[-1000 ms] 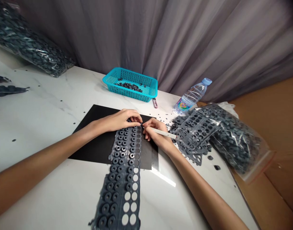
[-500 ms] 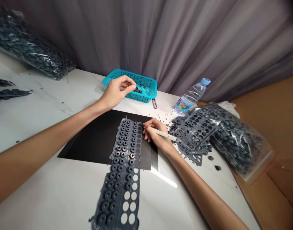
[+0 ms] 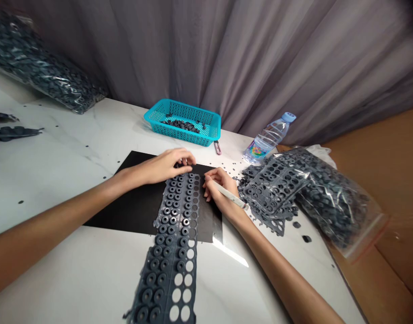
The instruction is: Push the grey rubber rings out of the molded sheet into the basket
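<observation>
A long dark grey moulded rubber sheet (image 3: 174, 238) lies lengthwise in front of me, its far part on a black mat (image 3: 132, 202). Round parts with centre holes fill its left rows, while many holes along its right side are bare. My left hand (image 3: 174, 164) is over the sheet's far end, thumb and fingers apart, with nothing visible between them. Just right of the sheet, my right hand (image 3: 222, 186) is closed around a white pen-like tool (image 3: 231, 196), whose tip is hidden by the fingers.
Behind the mat stands a turquoise basket (image 3: 182, 135) with loose dark parts in it. A small pink-handled tool (image 3: 217, 147) lies beside it. To the right are a water bottle (image 3: 267, 137), a pile of punched sheets (image 3: 270, 189) and a filled bag (image 3: 338, 202). Another bag (image 3: 47, 67) is at far left.
My left hand has come from above the basket down and toward me, to the sheet's far end. My right hand stays almost in place with the pen-like tool.
</observation>
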### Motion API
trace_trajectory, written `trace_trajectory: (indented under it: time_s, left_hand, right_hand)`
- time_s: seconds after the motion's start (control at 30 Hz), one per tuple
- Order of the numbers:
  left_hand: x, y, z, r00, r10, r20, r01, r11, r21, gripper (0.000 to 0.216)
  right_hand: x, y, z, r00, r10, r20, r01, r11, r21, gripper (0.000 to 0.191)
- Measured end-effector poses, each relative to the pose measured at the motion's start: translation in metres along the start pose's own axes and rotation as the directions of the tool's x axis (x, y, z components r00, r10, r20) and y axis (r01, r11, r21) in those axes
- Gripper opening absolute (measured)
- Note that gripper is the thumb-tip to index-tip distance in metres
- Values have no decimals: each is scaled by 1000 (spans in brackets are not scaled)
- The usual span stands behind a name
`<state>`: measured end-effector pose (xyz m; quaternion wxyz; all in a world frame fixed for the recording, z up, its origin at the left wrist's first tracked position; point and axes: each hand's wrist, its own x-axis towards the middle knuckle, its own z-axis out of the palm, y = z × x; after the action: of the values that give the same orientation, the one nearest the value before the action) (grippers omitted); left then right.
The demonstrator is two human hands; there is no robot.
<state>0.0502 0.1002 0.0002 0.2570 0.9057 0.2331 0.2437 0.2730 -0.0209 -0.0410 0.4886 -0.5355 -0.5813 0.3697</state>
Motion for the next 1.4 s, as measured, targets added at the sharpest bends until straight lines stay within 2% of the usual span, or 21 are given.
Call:
trace_trajectory:
  time_s: [0.1, 0.27, 0.47, 0.63, 1.07, 1.4]
  left_hand:
    - [-18, 3, 5, 989, -5, 146, 8, 1000, -21, 27]
    - [-15, 5, 2, 978, 81, 194, -90, 995, 40, 26]
    - [-14, 8, 3, 979, 117, 165, -128, 990, 58, 24]
    - [-14, 7, 5, 981, 110, 157, -120, 991, 57, 21]
    - [-11, 13, 5, 980, 105, 168, -118, 991, 68, 24]
    - [-12, 17, 10, 985, 106, 136, -122, 986, 115, 23]
  right_hand:
    - [0, -7, -1, 1000, 9, 25, -9, 1000, -11, 14]
    - [4, -14, 0, 994, 23, 106, -20, 999, -31, 3]
    - [11, -5, 6, 992, 62, 111, -74, 991, 107, 8]
    - [11, -4, 6, 986, 60, 153, -74, 993, 90, 7]
    - [11, -7, 7, 985, 82, 150, -96, 991, 91, 11]
    - [11, -8, 10, 989, 49, 138, -55, 998, 36, 5]
